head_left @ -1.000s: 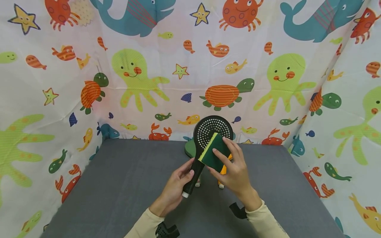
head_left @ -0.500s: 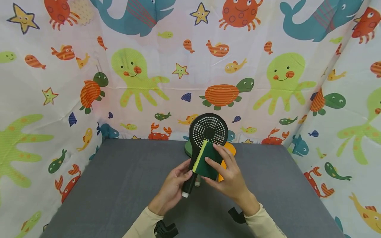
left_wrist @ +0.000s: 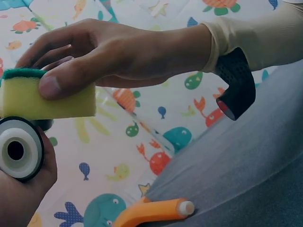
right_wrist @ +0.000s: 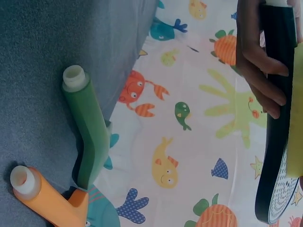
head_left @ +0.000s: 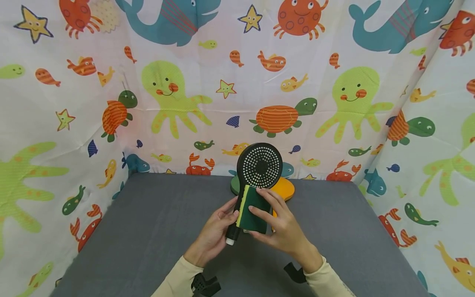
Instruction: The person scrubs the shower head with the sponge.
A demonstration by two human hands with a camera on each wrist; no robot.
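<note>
My left hand (head_left: 227, 220) grips the handle of a black shower head (head_left: 259, 166), holding it up with its dotted round face toward me. My right hand (head_left: 268, 214) pinches a yellow sponge with a green scouring side (head_left: 250, 211) and presses it against the neck of the shower head, just below the face. The left wrist view shows the thumb of my right hand (left_wrist: 90, 56) on the sponge (left_wrist: 42, 98), right above the white-ringed handle end (left_wrist: 19, 149). In the right wrist view, left-hand fingers (right_wrist: 258, 61) wrap round the black shower head (right_wrist: 277, 118).
An orange shower head (head_left: 285, 188) and a green shower head (head_left: 234, 187) lie at the back of the grey table (head_left: 148, 231), behind my hands. Their handles (right_wrist: 90, 127) (right_wrist: 42, 198) point toward me. Sea-creature-print cloth walls close in the back and both sides.
The sponge has slid down from the shower head's face to its neck. The shower head shifted a little left and stands more upright, and both hands drew slightly nearer.
</note>
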